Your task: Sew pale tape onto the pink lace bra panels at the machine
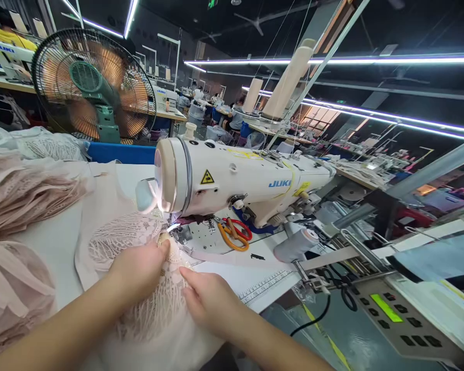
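A pale pink lace piece [116, 239] lies on the white table under the needle of a white JUKI sewing machine [239, 180]. My left hand [139, 268] rests on the lace just left of the presser foot [174, 228], fingers curled and pinching the fabric edge. My right hand [209, 299] lies on the lace below the needle, fingers pressed down flat on the fabric and holding it against the table. A narrow pale strip [224, 256] runs from the needle to the right.
Stacks of pink lace pieces [19, 196] lie at the left. Orange and red scissors [234, 234] sit under the machine arm. A thread cone [296, 245] lies at the right, near a control panel [390, 312]. A green fan [93, 85] stands behind. Other workstations fill the background.
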Available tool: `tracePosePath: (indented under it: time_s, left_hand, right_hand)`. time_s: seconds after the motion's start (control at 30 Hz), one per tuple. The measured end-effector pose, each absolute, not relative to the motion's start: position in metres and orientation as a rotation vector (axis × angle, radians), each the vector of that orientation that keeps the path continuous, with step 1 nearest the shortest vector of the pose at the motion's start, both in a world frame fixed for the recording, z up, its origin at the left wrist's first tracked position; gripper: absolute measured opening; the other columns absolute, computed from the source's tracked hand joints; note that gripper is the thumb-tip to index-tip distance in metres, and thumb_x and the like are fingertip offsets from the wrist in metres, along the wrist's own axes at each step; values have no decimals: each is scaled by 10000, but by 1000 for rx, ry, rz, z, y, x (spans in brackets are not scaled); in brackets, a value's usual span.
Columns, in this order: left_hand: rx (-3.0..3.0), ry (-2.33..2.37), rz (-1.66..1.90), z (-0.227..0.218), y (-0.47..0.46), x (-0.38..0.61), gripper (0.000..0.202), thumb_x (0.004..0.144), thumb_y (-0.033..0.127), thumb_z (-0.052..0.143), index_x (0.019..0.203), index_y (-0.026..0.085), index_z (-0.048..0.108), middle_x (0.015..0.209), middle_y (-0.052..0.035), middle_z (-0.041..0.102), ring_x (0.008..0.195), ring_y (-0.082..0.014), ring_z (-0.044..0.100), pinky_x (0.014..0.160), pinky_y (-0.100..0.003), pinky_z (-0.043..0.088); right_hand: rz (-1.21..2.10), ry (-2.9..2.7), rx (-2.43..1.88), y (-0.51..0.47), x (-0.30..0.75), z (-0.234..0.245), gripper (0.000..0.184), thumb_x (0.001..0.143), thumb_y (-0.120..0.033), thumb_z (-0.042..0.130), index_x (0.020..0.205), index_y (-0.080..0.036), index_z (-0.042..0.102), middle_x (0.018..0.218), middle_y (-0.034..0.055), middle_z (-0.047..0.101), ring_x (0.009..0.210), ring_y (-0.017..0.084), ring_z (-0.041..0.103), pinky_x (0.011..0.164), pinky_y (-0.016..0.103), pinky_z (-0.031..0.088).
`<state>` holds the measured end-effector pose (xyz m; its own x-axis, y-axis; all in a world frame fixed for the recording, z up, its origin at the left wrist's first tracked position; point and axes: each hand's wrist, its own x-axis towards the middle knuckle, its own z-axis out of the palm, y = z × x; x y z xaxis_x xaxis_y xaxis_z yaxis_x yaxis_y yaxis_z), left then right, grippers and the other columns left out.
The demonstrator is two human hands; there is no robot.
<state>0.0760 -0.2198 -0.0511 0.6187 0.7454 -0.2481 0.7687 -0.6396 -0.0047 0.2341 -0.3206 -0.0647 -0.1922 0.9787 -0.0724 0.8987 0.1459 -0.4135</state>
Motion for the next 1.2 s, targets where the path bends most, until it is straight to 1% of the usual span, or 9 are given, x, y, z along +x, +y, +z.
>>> tracePosePath:
  time_s: [0.17,0.37,0.6,0.83,0.9,0.97,1.07,1.13,1.2]
  left_hand:
    - [2698,1334,-328,-50,-215,84,666,721,82,402,1386,73,427,864,-168,688,682,-305,671,541,-371,492]
    - [2694,1340,-274,-48,-213,88,651,723,57,392,1372,56,443,953,-192,698,676,-314,677,504,-372,471]
    - [2696,1370,-239,-48,-207,87,556,771,56,360,1299,115,523,1007,-179,691,701,-301,684,525,-365,475]
    - [2768,1396,-190,-40,-197,85,405,834,111,330,1123,168,608,921,-141,658,730,-289,665,520,-354,495]
    - [2870,1401,-123,-38,-202,82,408,859,118,306,1125,156,611,998,-171,632,796,-309,652,561,-393,517]
    - [3056,1294,2,-39,-211,76,401,862,117,319,1093,135,647,1137,-205,608,1010,-356,609,755,-488,530]
    - [3202,1096,44,-44,-229,66,385,879,243,392,1104,136,685,1318,-193,560,1311,-404,394,1016,-629,359]
    - [3091,1163,-192,-46,-239,61,528,852,441,455,1248,130,617,1414,-188,478,1380,-435,266,1023,-708,284]
    - [2927,1283,-461,-47,-246,59,756,780,572,503,1386,121,474,1503,-172,336,1410,-447,172,1012,-745,243]
  right_hand:
    - [505,-2221,-1898,-311,238,-64,453,881,-231,369,1275,-135,572,911,101,723,789,218,646,621,292,407]
    - [479,-2270,-1884,-304,241,-64,473,894,-226,363,1322,-129,539,1002,113,717,876,229,662,712,307,458]
    - [470,-2249,-1876,-300,242,-66,450,895,-202,387,1309,-129,546,974,106,716,878,230,656,714,310,465]
    - [386,-2264,-1911,-291,237,-63,373,908,-210,391,1220,-158,590,893,88,704,799,216,643,645,292,408]
    - [337,-2278,-1926,-289,237,-62,334,917,-222,388,1166,-177,607,851,74,695,754,208,630,606,287,376]
    - [287,-2307,-1941,-290,238,-59,302,927,-241,383,1107,-190,620,814,64,683,707,201,611,558,285,331]
    - [249,-2395,-1951,-297,245,-54,231,900,-226,416,966,-205,637,756,45,649,638,183,573,497,286,232]
    - [254,-2452,-1924,-304,252,-53,196,868,-203,449,946,-217,628,757,31,637,619,168,551,486,285,187]
    - [259,-2475,-1893,-309,257,-54,203,856,-200,468,987,-234,619,778,22,638,618,160,540,487,278,170]
